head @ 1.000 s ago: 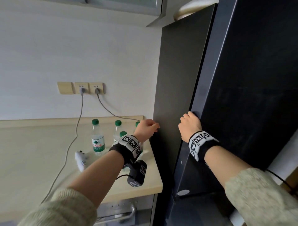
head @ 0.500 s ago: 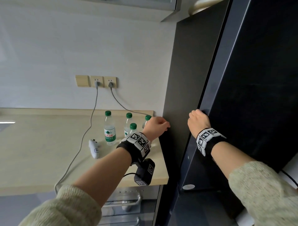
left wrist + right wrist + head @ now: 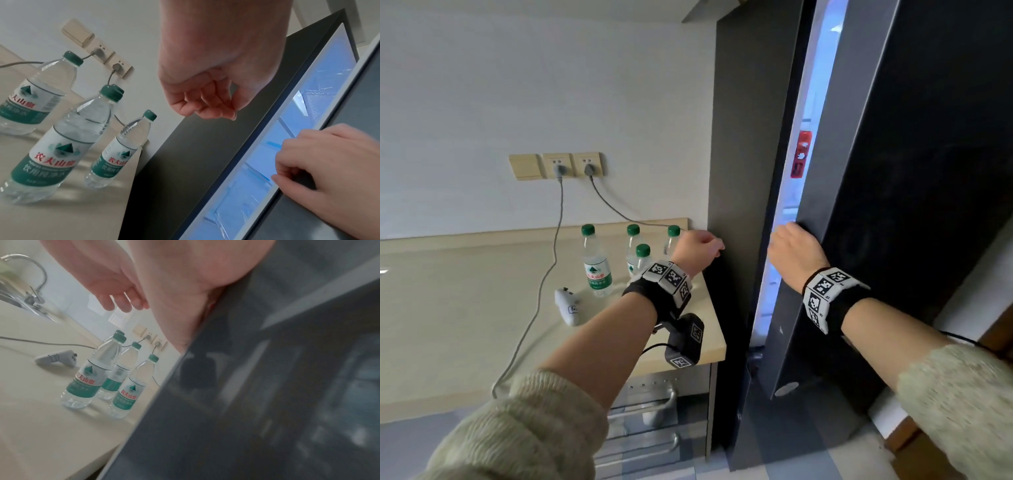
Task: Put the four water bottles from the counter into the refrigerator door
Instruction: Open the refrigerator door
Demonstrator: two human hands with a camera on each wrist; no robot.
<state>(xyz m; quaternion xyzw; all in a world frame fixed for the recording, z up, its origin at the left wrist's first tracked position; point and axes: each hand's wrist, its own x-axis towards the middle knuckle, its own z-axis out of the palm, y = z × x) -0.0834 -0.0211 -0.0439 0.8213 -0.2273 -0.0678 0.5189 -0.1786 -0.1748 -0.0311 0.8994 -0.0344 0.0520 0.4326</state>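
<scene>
Several clear water bottles with green caps and green labels [image 3: 596, 263] [image 3: 57, 155] [image 3: 88, 379] stand upright on the beige counter [image 3: 465, 325], by the dark side of the refrigerator. My right hand [image 3: 794, 251] [image 3: 329, 170] grips the left edge of the black refrigerator door [image 3: 928, 205], fingers curled round it. The door stands ajar, and a narrow gap shows the lit interior [image 3: 811, 171]. My left hand [image 3: 698, 248] [image 3: 205, 100] hovers over the bottles near the refrigerator side, fingers loosely curled and holding nothing.
A white handheld controller [image 3: 568, 305] [image 3: 59, 358] lies on the counter left of the bottles. Two grey cables run from wall sockets [image 3: 573, 166] across the counter. A faucet [image 3: 30, 280] stands far left. Drawers with metal handles [image 3: 650, 407] sit under the counter.
The refrigerator door has swung from closed to ajar under my right hand, showing the lit interior. My left hand stays near the refrigerator side.
</scene>
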